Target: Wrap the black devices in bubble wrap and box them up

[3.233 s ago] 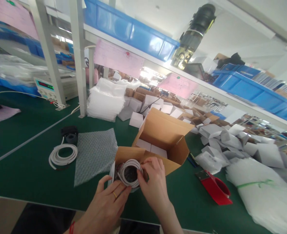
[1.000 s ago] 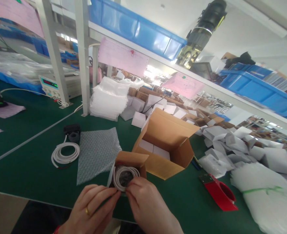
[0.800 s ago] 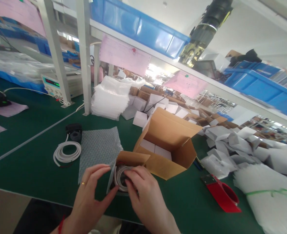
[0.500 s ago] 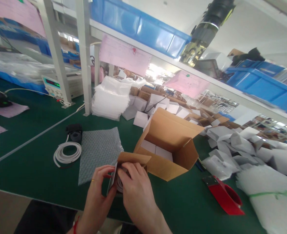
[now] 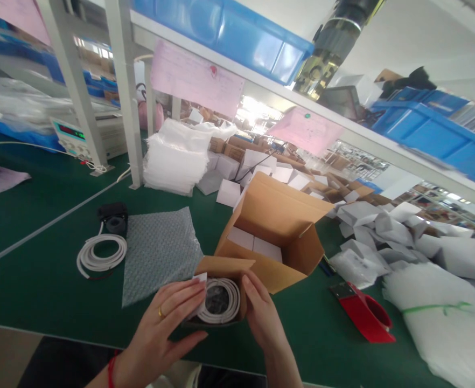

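Note:
A small cardboard box [image 5: 226,263] with its lid flap raised stands at the table's front, between my hands. Inside it lies a coil of white cable [image 5: 234,303] around something dark in clear wrap. My left hand [image 5: 172,318] holds the box's left side, its fingers over the white side flap and the thumb low at the front. My right hand [image 5: 265,310] grips the right wall, thumb hidden. Left of the box lies a sheet of bubble wrap [image 5: 156,248]. Beside that sits a black device [image 5: 114,218] with its own coil of white cable [image 5: 84,256].
Behind my right hand stands a larger open carton [image 5: 278,269] with white boxes inside. A red tape dispenser [image 5: 364,315] and a bundle of white foam sheets [image 5: 447,318] lie to the right. White boxes [image 5: 403,231] pile up behind them. A shelf [image 5: 262,89] spans overhead.
My right hand has come out of the small box and moved to its right wall, uncovering the coil. My left hand's fingers now lie across the side flap. The view has shifted slightly.

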Motion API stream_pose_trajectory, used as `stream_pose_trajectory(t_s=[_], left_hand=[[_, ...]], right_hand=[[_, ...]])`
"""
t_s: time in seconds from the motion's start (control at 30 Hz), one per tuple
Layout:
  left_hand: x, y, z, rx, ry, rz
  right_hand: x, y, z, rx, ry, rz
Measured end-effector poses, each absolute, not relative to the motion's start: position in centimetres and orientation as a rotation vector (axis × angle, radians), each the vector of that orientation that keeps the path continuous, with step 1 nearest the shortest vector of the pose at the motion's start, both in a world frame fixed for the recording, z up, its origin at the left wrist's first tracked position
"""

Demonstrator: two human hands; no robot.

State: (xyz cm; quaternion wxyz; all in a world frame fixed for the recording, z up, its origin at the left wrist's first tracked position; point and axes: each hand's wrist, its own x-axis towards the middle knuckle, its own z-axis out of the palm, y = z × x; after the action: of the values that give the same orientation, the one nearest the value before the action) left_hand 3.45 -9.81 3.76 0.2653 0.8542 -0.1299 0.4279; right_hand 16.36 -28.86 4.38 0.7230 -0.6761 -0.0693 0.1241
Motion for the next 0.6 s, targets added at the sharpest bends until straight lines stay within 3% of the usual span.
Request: stream_pose_trajectory(t_s=[0.2,0.37,0.6], left_hand=[[3.3,-9.6,2.8,2.298,-0.449,1.025],[2.5,-9.6,2.3,2.282,-0.429,0.966],[2.7,-10.2,1.8,2.255,-0.394,1.031]], right_hand=[[15.4,-27.8,3.1,-1.186,-0.350,0.658],[14.8,-27.4,3.6,-1.246,-0.273,0.755],[13.6,-28.0,6.4,-1.501,-0.960,0.174]])
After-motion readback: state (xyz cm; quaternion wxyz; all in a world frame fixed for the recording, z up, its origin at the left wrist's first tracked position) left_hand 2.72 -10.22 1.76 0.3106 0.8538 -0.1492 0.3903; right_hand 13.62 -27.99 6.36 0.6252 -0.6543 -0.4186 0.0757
